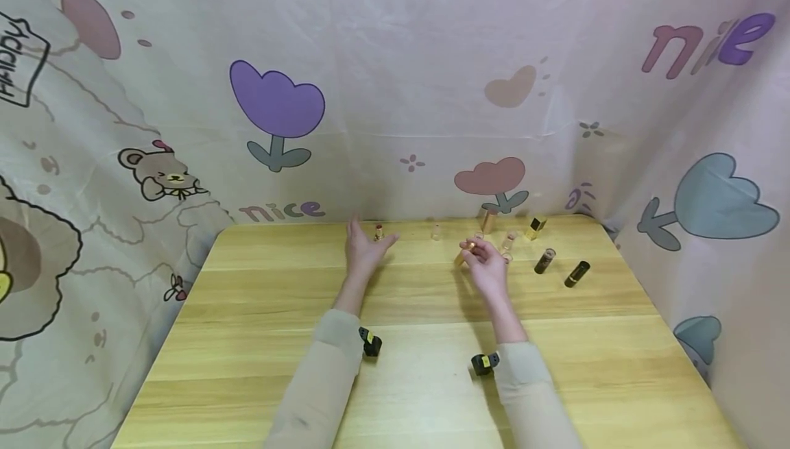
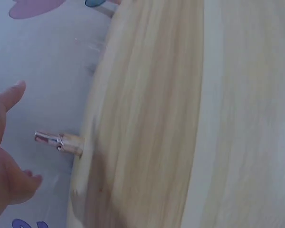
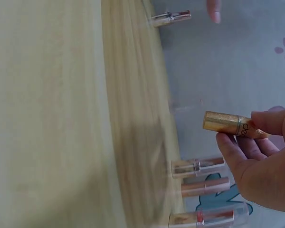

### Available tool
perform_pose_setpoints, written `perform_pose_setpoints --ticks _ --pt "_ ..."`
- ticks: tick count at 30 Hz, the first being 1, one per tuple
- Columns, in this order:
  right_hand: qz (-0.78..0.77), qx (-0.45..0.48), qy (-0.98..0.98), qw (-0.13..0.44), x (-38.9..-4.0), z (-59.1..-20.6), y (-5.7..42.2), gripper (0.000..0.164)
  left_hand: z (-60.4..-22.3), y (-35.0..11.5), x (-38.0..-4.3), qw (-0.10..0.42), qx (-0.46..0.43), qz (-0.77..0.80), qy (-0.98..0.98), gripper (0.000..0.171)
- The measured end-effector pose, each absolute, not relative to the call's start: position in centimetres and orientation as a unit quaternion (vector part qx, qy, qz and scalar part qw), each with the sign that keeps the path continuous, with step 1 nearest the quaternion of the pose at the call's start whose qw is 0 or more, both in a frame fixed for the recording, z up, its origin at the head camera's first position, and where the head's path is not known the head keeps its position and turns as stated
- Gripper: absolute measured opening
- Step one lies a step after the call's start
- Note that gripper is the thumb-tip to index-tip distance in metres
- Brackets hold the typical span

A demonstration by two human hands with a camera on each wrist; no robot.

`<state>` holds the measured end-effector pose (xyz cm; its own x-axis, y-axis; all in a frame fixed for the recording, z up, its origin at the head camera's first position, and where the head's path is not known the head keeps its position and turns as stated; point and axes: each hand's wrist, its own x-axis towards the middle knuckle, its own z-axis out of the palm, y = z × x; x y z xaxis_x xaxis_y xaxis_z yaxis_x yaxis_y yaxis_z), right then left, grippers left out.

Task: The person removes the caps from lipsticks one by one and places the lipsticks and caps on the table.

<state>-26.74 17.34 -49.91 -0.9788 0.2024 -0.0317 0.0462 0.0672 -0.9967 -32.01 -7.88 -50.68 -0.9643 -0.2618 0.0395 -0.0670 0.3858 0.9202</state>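
My left hand [image 1: 364, 249] is at the back of the table with thumb and fingers spread apart. Between them stands a small uncapped lipstick [image 1: 379, 232] with a red tip; the left wrist view shows that lipstick [image 2: 61, 142] upright and apart from the fingers. My right hand [image 1: 489, 269] pinches a shiny gold lipstick tube [image 3: 223, 122] between thumb and fingers, tilted and raised over the table, with dark lettering near the fingertips. A small clear cap [image 1: 435, 232] stands between the two hands.
Right of my right hand stand a copper tube [image 1: 489, 220], a clear-topped lipstick [image 1: 509, 241], a gold and black lipstick [image 1: 535, 228], a dark tube [image 1: 545, 261] and a black tube with a gold band [image 1: 577, 274]. A printed cloth [image 1: 382, 92] hangs behind the table.
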Motion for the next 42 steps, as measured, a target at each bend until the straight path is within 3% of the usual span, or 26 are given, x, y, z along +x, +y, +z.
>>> perform_pose_setpoints --ticks 7,19,25,35,42 --pt "0.695 -0.08 -0.712 0.066 -27.7 -49.4 16.2 0.038 -50.3 -5.8 -31.1 0.174 0.023 -0.556 -0.813 0.114" --pt "0.699 -0.062 -0.71 0.066 -28.8 -49.1 14.2 0.038 -51.6 -3.0 -29.8 0.185 -0.112 -0.481 -0.85 0.11" --pt "0.697 -0.048 -0.712 0.071 -28.7 -48.9 13.2 0.037 -51.9 -2.3 -29.3 0.179 -0.153 -0.438 -0.868 0.088" --pt "0.689 -0.041 -0.719 0.076 -28.5 -48.9 12.4 0.036 -52.4 -2.1 -29.0 0.261 -0.224 -0.429 -0.836 0.044" --pt "0.698 -0.037 -0.712 0.071 -28.5 -49.0 12.0 0.034 -52.5 -2.0 -28.9 0.267 -0.236 -0.436 -0.826 0.029"
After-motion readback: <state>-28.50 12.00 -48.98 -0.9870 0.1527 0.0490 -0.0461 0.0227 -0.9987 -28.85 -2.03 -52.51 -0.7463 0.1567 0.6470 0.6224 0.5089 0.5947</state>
